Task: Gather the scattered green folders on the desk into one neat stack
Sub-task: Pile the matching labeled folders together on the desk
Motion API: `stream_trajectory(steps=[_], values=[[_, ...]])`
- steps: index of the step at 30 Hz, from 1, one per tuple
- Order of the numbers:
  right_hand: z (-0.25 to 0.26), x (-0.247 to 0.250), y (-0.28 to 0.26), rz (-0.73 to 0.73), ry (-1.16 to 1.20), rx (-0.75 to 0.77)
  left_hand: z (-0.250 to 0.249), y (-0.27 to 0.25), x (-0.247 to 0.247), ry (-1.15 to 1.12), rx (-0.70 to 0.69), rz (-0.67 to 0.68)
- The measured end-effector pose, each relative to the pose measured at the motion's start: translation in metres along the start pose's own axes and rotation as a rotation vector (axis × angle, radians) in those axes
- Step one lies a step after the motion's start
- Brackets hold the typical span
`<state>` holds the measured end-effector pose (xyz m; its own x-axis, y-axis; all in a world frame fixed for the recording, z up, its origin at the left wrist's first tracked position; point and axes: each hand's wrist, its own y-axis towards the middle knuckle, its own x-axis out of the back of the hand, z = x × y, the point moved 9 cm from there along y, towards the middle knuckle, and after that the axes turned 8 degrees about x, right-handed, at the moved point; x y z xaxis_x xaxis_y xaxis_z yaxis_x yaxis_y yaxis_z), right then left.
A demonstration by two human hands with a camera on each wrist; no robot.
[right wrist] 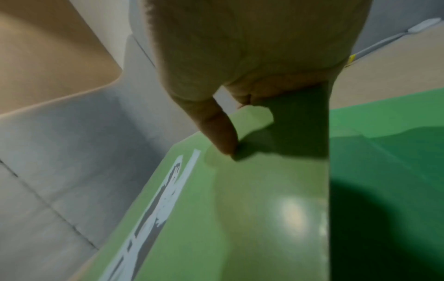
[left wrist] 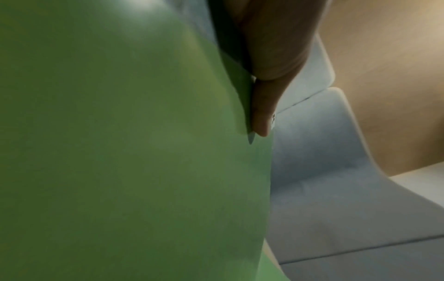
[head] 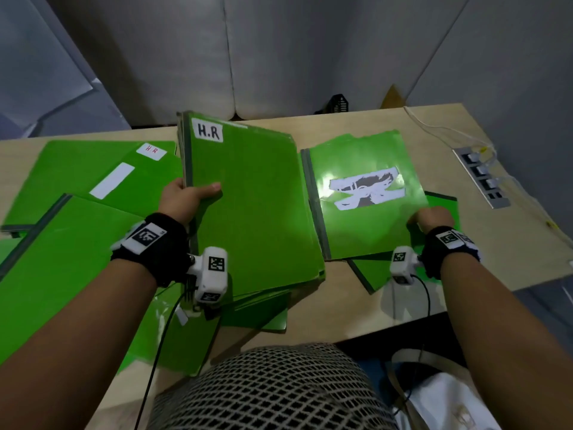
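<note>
Desk: pale wood-grain desk (head: 350, 119) pushed against grey padded wall panels (head: 310, 51); I see a recessed strip of sockets (head: 482, 176) with a white cable (head: 434, 127) at its right edge.
Left hand: my left hand (head: 183, 198) grips a thick bundle of green folders (head: 251, 206) by its dark spine edge, thumb flat across the top cover, fingers hidden underneath.
Bundle: glossy plastic covers, rectangular, top one bearing a white label lettered "H.R" at its far corner; the long axis runs away from me, leaning slightly left, and the near end overhangs other folders.
Right hand: my right hand (head: 432, 217) pinches the right edge of a torn-label folder (head: 366, 197), thumb on the cover; the fingers below are out of sight.
Torn-label folder: shiny, with a light glare and a ragged white and dark patch at its centre; grey spine on the left, long axis pointing away from me.
Underneath: a darker green folder (head: 443, 203) shows only at its edges.
Left side: loose folders (head: 77, 187) overlap, two with white labels; some are cut off by the frame.
Left wrist view: blurred green surface and thumb only.
</note>
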<state>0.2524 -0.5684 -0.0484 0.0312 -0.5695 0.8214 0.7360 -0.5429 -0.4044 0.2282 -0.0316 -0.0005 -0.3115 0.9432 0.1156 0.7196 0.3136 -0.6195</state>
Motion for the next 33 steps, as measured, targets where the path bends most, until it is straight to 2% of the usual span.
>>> stream_trajectory(steps=[4, 7, 10, 14, 16, 18, 20, 22, 24, 27, 29, 33], values=[[0.017, 0.026, -0.019, -0.169, 0.232, -0.012, -0.041, -0.012, 0.002, -0.068, -0.132, 0.029], [0.03, 0.041, -0.041, -0.305, 0.381, -0.006, -0.074, -0.026, 0.017, -0.079, -0.234, -0.007], [0.049, 0.039, -0.057, -0.323, 0.546, 0.023, -0.085, -0.032, 0.043, -0.088, -0.269, -0.048], [0.068, 0.01, -0.08, -0.17, 0.647, 0.016, -0.081, -0.038, 0.073, -0.06, -0.261, -0.054], [0.072, -0.021, -0.084, -0.049, 0.683, -0.006, -0.075, -0.042, 0.089, -0.04, -0.265, -0.08], [0.072, -0.064, -0.084, 0.13, 0.758, -0.052, -0.067, -0.042, 0.111, -0.042, -0.254, -0.114], [0.084, -0.1, -0.096, 0.287, 0.858, -0.033, -0.056, -0.04, 0.13, -0.057, -0.223, -0.13], [0.094, -0.129, -0.116, 0.365, 0.81, 0.004, -0.043, -0.037, 0.148, -0.066, -0.183, -0.146], [0.092, -0.164, -0.12, 0.416, 0.75, 0.036, -0.03, -0.033, 0.166, -0.074, -0.153, -0.162], [0.048, -0.241, -0.06, 0.427, 0.635, -0.007, -0.01, -0.021, 0.193, -0.076, -0.102, -0.19], [0.034, -0.267, -0.049, 0.404, 0.639, -0.042, 0.001, -0.017, 0.207, -0.056, -0.054, -0.21], [0.074, -0.23, -0.161, 0.399, 0.578, -0.031, 0.015, -0.002, 0.241, -0.03, -0.023, -0.24]])
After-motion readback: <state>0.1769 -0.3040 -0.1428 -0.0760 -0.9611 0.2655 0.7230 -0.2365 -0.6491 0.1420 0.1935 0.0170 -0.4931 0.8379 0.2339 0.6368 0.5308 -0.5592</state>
